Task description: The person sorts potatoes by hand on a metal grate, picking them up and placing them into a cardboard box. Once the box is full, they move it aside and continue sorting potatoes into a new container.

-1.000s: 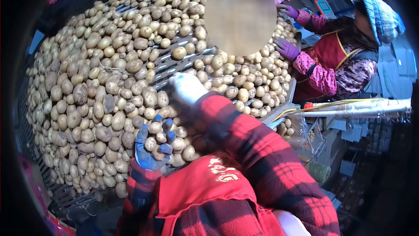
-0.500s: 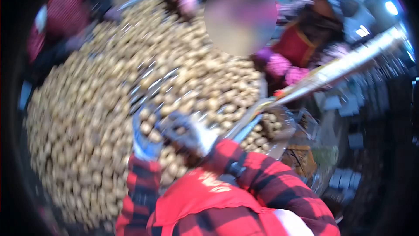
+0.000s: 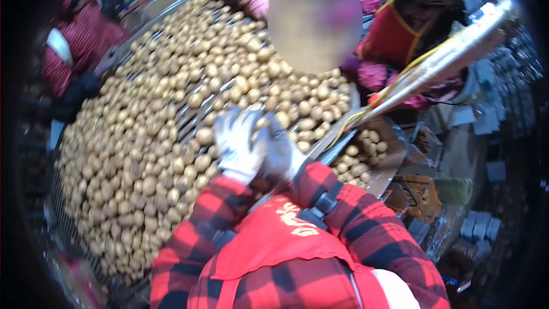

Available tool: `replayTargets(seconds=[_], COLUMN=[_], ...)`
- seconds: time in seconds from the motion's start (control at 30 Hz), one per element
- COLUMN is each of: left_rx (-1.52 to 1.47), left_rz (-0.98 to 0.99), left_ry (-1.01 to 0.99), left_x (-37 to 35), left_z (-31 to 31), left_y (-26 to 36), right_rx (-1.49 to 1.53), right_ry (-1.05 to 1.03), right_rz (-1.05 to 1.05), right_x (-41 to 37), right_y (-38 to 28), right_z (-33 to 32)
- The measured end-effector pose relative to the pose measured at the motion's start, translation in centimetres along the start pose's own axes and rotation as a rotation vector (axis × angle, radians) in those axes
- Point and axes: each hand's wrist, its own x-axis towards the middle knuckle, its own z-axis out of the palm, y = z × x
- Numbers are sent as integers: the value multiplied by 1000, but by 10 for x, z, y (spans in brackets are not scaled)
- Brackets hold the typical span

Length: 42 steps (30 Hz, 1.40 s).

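Many round, yellow-brown potatoes (image 3: 137, 183) cover a wide slatted surface. My left hand (image 3: 239, 142), in a white glove with grey-blue fingers, reaches over them with its fingers stretched out and its back showing. Close against it on the right is my gloved right hand (image 3: 279, 144), slightly blurred, with its fingers curled inward. A small potato (image 3: 261, 123) shows between the two hands near the fingertips. What lies inside the curled right fingers is hidden.
A box of potatoes (image 3: 394, 163) stands right of my hands, beside a long, pale slanting beam (image 3: 440, 60). Other people stand at the far side, one in a dark red apron (image 3: 389, 32) and one in a red sleeve (image 3: 94, 32) at the upper left.
My left hand has moved right and up and turned over from a cupped pose with potatoes in it. My right hand has moved slightly right and up, beside the left.
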Motion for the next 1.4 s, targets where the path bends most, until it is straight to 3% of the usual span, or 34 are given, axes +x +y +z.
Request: replayTargets(seconds=[0.03, 0.1, 0.17, 0.23, 0.27, 0.33, 0.37, 0.4, 0.47, 0.5, 0.57, 0.7, 0.73, 0.8, 0.83, 0.9, 0.93, 1.0, 1.1, 1.23, 1.33, 1.4], left_rx=[-58, -97, -189, -358, -478, -902, -1013, -1072, -1165, -1082, -971, -1223, -959, -569, -533, -450, -236, -86, -110, -92, -140, -187], left_rz=[-18, -13, -29, -118, -132, -426, -555, -629, -593, -538, -557, -815, -570, -389, -244, -10, 194, 262, 258, 288, 290, 284], left_ry=[-36, -77, -91, -85, -70, -102, -83, -93, -103, -117, -69, -92, -109, -402, -472, -715, -615, -661, -668, -653, -734, -648], left_x=[2, 5, 6, 8, 11, 10, 13, 22, 24, 27, 30, 32, 10, 4, -6, -20, -47, -51, -54, -51, -32, -38], left_z=[3, 10, 16, 26, 30, 42, 41, 34, 39, 39, 50, 68, 103, 103, 112, 127, 142, 139, 141, 140, 126, 133], left_y=[6, 15, 23, 31, 29, 29, 32, 44, 38, 35, 29, 59, 21, 53, 65, 71, 64, 73, 67, 70, 82, 75], right_rx=[103, 78, 15, -104, -201, -327, -344, -371, -429, -402, -895, -428, -367, -337, -343, -325, -398, -569, -521, -1256, -923, -897], right_ry=[-53, 53, -42, 205, 151, -42, 477, 373, 170, 201, 401, 232, 202, 314, 417, 85, 127, 303, 242, 394, 890, 1089], right_rz=[-33, -172, -190, -395, -439, -415, -731, -702, -648, -626, -689, -784, -822, -943, -1004, -1039, -1156, -1415, -1532, -1485, -1619, -1699], right_x=[-2, -14, -29, -50, -54, -58, -53, -60, -75, -77, -87, -137, -154, -188, -205, -249, -262, -291, -382, -587, -537, -526], right_y=[-1, -2, -12, -14, -24, -29, -18, -18, -19, -22, -22, -26, -22, -11, -4, -3, 8, 25, -1, -116, -96, -125], right_z=[3, 15, 0, 3, -9, -4, 7, 8, 11, 11, 23, 17, 25, 49, 63, 61, 84, 122, 139, 167, 238, 217])
